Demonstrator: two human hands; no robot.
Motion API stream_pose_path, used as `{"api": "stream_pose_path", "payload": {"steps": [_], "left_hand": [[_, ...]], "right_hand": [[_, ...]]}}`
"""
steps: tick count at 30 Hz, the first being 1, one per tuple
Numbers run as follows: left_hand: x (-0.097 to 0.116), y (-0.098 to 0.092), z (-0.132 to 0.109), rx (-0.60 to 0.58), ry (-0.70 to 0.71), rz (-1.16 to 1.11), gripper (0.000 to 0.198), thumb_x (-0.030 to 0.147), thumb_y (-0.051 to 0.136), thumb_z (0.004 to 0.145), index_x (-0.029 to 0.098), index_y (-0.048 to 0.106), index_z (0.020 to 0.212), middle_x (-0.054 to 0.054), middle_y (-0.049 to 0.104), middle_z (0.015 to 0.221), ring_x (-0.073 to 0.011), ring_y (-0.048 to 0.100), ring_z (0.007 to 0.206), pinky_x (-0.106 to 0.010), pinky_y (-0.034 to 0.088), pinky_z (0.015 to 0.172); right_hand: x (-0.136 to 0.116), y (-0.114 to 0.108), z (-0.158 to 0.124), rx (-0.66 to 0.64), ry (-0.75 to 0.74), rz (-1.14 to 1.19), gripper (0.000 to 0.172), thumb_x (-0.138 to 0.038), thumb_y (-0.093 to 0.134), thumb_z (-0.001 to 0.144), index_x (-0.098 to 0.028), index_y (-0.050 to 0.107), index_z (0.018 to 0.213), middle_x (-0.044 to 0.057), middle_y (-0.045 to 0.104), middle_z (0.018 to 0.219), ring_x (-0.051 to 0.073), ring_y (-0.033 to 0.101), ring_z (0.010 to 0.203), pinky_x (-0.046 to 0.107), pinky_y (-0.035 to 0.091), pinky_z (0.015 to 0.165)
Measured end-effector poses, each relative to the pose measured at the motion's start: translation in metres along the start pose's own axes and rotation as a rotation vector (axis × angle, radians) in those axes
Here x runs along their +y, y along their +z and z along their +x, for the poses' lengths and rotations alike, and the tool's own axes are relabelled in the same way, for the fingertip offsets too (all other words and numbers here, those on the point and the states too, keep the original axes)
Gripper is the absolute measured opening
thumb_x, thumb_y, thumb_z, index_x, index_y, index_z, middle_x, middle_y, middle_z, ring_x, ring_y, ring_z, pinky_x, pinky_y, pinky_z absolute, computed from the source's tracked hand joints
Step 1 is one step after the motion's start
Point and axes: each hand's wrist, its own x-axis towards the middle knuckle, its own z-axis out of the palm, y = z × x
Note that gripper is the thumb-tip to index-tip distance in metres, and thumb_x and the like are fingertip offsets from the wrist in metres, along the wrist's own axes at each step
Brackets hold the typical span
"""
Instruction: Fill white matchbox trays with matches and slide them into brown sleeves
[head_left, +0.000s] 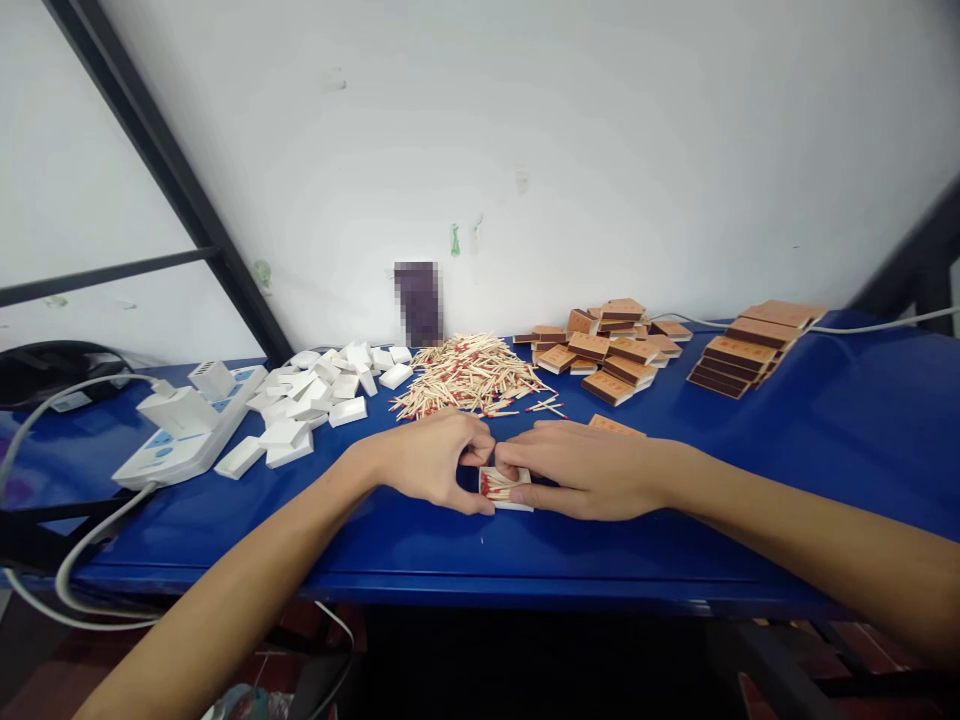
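I count one match-filled tray [514, 506] near the worktop's front edge [480, 588]; angled toward each other, the left hand [431, 458] pinches its left end, the right hand [581, 470] grips its right.

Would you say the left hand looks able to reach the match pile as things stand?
Probably yes: the match pile lies just beyond the left hand with nothing visible between, though that hand is at the white tray.
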Motion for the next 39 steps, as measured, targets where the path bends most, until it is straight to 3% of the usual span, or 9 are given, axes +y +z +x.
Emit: {"api": "stream_pose_path", "payload": {"steps": [6, 13, 20, 26, 30, 34, 39], "left_hand": [[-0.001, 0.0, 0.0, -0.001, -0.009, -0.023, 0.054, 0.047, 0.078, 0.069, 0.018, 0.034, 0.061, 0.005, 0.046, 0.065, -0.0101, 0.042, 0.06, -0.026, 0.029, 0.06], [-0.002, 0.001, 0.0, 0.019, -0.001, -0.041, 0.056, 0.049, 0.078, 0.07, 0.018, 0.033, 0.059, 0.005, 0.046, 0.064, -0.0098, 0.041, 0.059, -0.026, 0.028, 0.059], [-0.005, 0.002, 0.0, 0.021, 0.009, -0.052, 0.056, 0.052, 0.079, 0.069, 0.017, 0.036, 0.059, 0.005, 0.048, 0.064, -0.0098, 0.043, 0.06, -0.026, 0.03, 0.061], [-0.003, 0.004, 0.0, 0.01, 0.05, -0.081, 0.049, 0.052, 0.079, 0.069, 0.017, 0.044, 0.063, 0.005, 0.049, 0.064, -0.01, 0.044, 0.059, -0.026, 0.034, 0.062], [-0.004, -0.001, -0.001, 0.111, 0.02, -0.109, 0.042, 0.056, 0.072, 0.076, 0.018, 0.055, 0.082, 0.002, 0.059, 0.078, -0.0137, 0.052, 0.07, -0.026, 0.038, 0.065], [-0.02, -0.004, -0.002, 0.326, -0.059, 0.108, 0.026, 0.043, 0.051, 0.095, 0.017, 0.056, 0.101, -0.002, 0.06, 0.087, -0.0173, 0.054, 0.079, -0.03, 0.039, 0.074], [-0.045, 0.003, 0.001, 0.296, -0.056, 0.389, 0.025, 0.018, 0.039, 0.096, 0.017, 0.062, 0.105, -0.007, 0.059, 0.095, -0.0217, 0.053, 0.093, -0.034, 0.038, 0.082]], "right_hand": [[0.003, 0.005, 0.002, 0.03, 0.012, 0.031, 0.03, -0.045, 0.037, 0.101, -0.02, 0.048, 0.087, 0.003, 0.058, 0.081, 0.017, 0.05, 0.069, 0.031, 0.034, 0.065], [0.004, 0.003, 0.002, 0.048, 0.023, 0.083, 0.011, -0.023, 0.036, 0.099, -0.021, 0.046, 0.095, 0.001, 0.056, 0.08, 0.016, 0.048, 0.069, 0.03, 0.034, 0.064], [0.005, 0.004, 0.003, 0.068, 0.029, 0.134, 0.018, -0.032, 0.036, 0.101, -0.021, 0.046, 0.092, 0.0, 0.054, 0.079, 0.015, 0.046, 0.067, 0.028, 0.033, 0.062], [0.014, 0.0, 0.005, 0.279, 0.139, -0.028, 0.013, -0.021, 0.039, 0.095, -0.02, 0.047, 0.085, 0.002, 0.055, 0.077, 0.016, 0.046, 0.066, 0.029, 0.032, 0.062], [0.029, 0.004, 0.005, 0.338, 0.269, -0.191, 0.014, -0.014, 0.042, 0.09, -0.017, 0.054, 0.097, 0.009, 0.06, 0.095, 0.021, 0.055, 0.085, 0.033, 0.04, 0.072], [0.038, 0.011, 0.006, 0.305, 0.293, -0.251, 0.029, -0.014, 0.044, 0.091, -0.016, 0.057, 0.116, 0.013, 0.059, 0.112, 0.026, 0.057, 0.102, 0.037, 0.044, 0.083], [0.037, 0.02, 0.012, 0.282, 0.234, -0.364, 0.033, -0.015, 0.043, 0.093, -0.011, 0.061, 0.12, 0.016, 0.061, 0.109, 0.029, 0.057, 0.103, 0.042, 0.047, 0.088]]}}
